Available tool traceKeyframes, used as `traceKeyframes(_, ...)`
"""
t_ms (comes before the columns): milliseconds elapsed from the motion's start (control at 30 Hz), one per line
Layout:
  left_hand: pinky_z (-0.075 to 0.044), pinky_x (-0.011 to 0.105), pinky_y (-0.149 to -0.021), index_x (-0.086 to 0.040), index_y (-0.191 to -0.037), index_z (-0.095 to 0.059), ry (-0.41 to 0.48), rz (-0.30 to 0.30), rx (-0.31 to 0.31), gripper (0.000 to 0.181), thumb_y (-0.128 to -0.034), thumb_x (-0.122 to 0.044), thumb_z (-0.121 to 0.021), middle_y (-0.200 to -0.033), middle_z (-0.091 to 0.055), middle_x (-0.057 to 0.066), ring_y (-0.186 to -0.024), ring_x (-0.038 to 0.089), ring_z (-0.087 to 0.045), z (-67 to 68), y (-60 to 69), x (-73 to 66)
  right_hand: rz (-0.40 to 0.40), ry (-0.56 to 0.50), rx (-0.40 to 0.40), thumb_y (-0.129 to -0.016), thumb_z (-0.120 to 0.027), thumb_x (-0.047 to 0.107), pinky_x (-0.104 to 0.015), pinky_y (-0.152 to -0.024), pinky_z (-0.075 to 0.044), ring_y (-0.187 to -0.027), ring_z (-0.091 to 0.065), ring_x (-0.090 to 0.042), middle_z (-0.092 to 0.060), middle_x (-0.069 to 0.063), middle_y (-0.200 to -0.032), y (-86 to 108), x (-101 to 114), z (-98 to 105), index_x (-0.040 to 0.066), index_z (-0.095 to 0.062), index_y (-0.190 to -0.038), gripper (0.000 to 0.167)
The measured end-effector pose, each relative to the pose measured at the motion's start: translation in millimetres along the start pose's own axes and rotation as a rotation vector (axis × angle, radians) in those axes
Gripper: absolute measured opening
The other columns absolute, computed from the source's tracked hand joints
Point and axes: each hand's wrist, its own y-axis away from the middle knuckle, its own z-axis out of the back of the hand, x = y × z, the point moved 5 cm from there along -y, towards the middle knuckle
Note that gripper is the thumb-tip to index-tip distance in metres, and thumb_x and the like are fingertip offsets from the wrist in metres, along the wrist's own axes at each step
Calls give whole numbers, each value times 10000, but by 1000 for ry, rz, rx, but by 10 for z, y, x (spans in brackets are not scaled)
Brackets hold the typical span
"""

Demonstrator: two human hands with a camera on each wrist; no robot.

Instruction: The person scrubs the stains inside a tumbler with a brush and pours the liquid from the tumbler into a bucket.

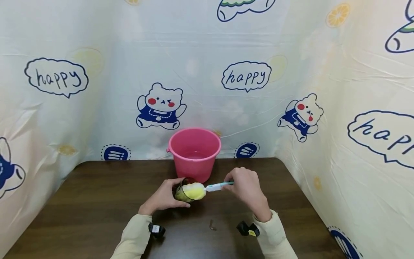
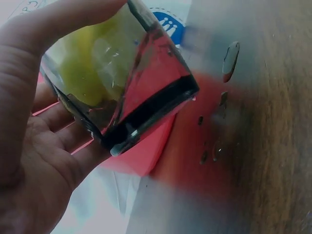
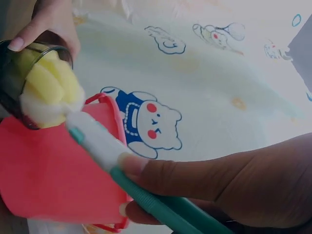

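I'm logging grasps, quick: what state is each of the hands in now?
Left hand: holding the dark see-through cup.
Right hand: holding the sponge brush.

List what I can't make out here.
Brush handle: far end hidden by the right hand in the head view, cut off by the bottom edge in the right wrist view.
Cup: mouth hidden by the left hand, left wrist view.
Bucket: contents too faint to tell, head view.
Brown mark on the table: too small to identify, head view.

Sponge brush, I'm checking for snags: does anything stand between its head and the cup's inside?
Nothing visible does: the sponge head sits partly inside the cup, which the left hand grips from outside.
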Motion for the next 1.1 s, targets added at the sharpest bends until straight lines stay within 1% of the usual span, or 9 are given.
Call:
traceKeyframes(133, -529, 412, -1018, -221, -1387, -604, 32, -4, -16, 799, -680, -319, -965, -1316, -634, -148, -1212, 105, -584, 13, -21, -2, -31, -13, -45, -711, -937, 319, -269, -471, -398, -563, -486, -111, -693, 59, -686, -20, -48, 25, 186, -813, -770, 191)
traceKeyframes(200, -526, 431, -1021, -223, -1390, -600, 31, -5, -15, 800, -683, -306, -964, -1320, -633, -145, -1217, 108, -584, 14, -26, -11, -50, 1, -49, -711, -935, 332, -270, -466, -400, -561, -495, -104, -684, 71, -676, -15, -73, 28, 195, -809, -756, 192)
traceKeyframes(367, -521, 448, -1028, -187, -1411, -592, 4, 16, 16, 840, -675, -350, -962, -1348, -622, -120, -1236, 117, -570, -16, -49, -12, -63, -3, 14, -697, -945, 322, -277, -481, -412, -574, -490, -114, -684, 68, -685, 7, -96, 48, 183, -800, -738, 205)
traceKeyframes(467, -525, 430, -1025, -197, -1414, -591, 6, 28, 23, 857, -666, -393, -960, -1347, -619, -129, -1232, 109, -566, -18, -58, -10, -61, -30, 24, -692, -950, 311, -280, -492, -415, -577, -483, -121, -691, 65, -694, 13, -94, 67, 174, -803, -742, 207)
traceKeyframes(633, -520, 445, -1032, -204, -1440, -565, 14, 25, 4, 863, -690, -391, -949, -1367, -609, -133, -1253, 114, -561, 8, -37, -4, -94, -17, -36, -708, -938, 324, -279, -475, -396, -562, -485, -120, -697, 54, -692, 10, -82, 73, 177, -813, -770, 203)
traceKeyframes(767, -501, 476, -1053, -168, -1434, -573, 7, 27, -15, 859, -688, -360, -954, -1379, -615, -98, -1273, 137, -561, 33, -25, 3, -72, 16, -42, -712, -934, 327, -271, -461, -390, -561, -487, -110, -689, 51, -690, 14, -31, 49, 179, -810, -769, 201)
traceKeyframes(900, -516, 459, -1037, -142, -1426, -579, -22, 33, -14, 893, -670, -441, -946, -1380, -617, -76, -1261, 143, -567, 36, -10, 15, -27, 1, -29, -698, -944, 318, -266, -468, -396, -570, -480, -95, -691, 70, -691, 21, 9, 35, 193, -803, -740, 193)
traceKeyframes(967, -528, 443, -1023, -162, -1424, -580, -14, 31, -10, 877, -678, -453, -938, -1366, -621, -88, -1241, 135, -571, 33, -3, 14, -28, -16, -36, -697, -946, 319, -265, -472, -398, -569, -477, -94, -699, 67, -695, 18, 8, 31, 193, -808, -747, 193)
traceKeyframes(1100, -528, 437, -1018, -223, -1403, -587, 18, 18, -17, 815, -691, -392, -946, -1327, -626, -134, -1217, 115, -574, 36, 4, 8, -40, -26, -54, -715, -936, 311, -263, -466, -397, -562, -482, -98, -717, 40, -718, 5, 0, 19, 173, -822, -792, 196)
